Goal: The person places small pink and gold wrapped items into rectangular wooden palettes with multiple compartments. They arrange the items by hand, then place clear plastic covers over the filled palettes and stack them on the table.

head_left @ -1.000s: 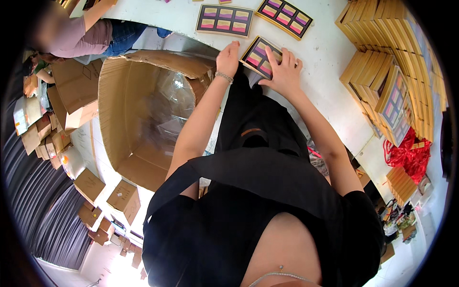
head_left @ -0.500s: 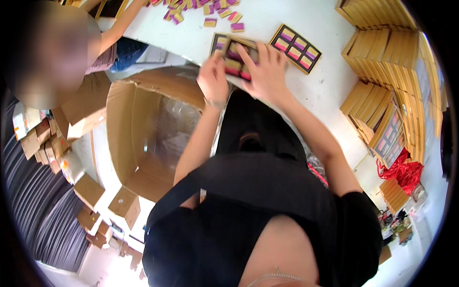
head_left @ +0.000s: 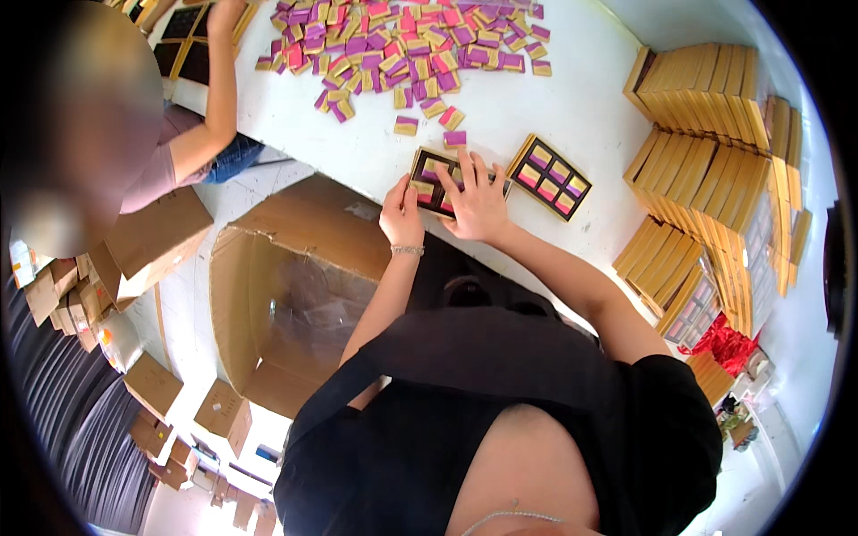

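Note:
A black tray with a gold rim (head_left: 416, 167) lies at the table's near edge, with pink-and-gold and purple-and-gold blocks in its compartments. My left hand (head_left: 400, 214) has its fingers curled around the tray's left end. Over the tray spreads my right hand (head_left: 481, 205), fingers apart and resting on it; they hide several compartments. Just right of it lies a second black, gold-rimmed tray (head_left: 534, 198) filled with purple and pink blocks. One loose block (head_left: 455, 139) sits beyond the first tray.
A heap of blocks (head_left: 393, 58) covers the table's far side. Stacked gold boxes (head_left: 693, 170) and a red ribbon bundle (head_left: 722, 347) stand at the right. A large carton (head_left: 234, 295) opens below the table's left edge. At the far left a co-worker's arm (head_left: 222, 98) reaches over dark trays.
The view has tilted up, showing more of the block heap and the co-worker's trays. My right hand's fingers lie more spread over the tray, while my left stays at its left end.

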{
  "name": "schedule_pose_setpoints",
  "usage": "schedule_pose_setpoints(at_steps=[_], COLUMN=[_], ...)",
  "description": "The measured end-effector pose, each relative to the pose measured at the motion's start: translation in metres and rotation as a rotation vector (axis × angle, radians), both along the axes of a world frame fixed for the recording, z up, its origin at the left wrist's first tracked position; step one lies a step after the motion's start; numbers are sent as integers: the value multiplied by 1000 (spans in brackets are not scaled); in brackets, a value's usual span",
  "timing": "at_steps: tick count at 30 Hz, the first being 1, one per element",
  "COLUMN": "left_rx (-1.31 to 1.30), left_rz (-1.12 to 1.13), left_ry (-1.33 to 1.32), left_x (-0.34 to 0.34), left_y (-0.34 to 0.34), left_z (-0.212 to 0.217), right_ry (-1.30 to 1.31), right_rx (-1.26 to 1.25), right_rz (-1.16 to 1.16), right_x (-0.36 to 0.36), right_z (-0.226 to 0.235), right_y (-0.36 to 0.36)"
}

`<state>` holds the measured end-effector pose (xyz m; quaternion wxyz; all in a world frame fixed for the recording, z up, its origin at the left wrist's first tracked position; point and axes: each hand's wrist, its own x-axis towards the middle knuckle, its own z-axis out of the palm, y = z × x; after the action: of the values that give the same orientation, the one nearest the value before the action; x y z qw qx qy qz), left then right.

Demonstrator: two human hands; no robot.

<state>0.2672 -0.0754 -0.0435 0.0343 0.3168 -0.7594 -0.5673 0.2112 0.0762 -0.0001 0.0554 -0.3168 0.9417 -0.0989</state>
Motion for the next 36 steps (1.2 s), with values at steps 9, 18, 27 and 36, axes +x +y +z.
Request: schedule_pose_setpoints(at_steps=[9, 18, 27, 36], left_rx=[236, 326, -163, 750], left_rz=[91, 18, -148, -836], left_ry=[3, -24, -59, -100], left_x=[3, 3, 0, -58], left_y=[-7, -12, -18, 102], left_z=[-3, -14, 5, 100], right_ry=[-187, -96, -320, -1851], right_rx=[-431, 307, -212, -646], right_rz=[90, 19, -131, -530], right_x=[-104, -409, -318, -41], right_z=[-20, -11, 32, 86], right_y=[31, 26, 82, 198])
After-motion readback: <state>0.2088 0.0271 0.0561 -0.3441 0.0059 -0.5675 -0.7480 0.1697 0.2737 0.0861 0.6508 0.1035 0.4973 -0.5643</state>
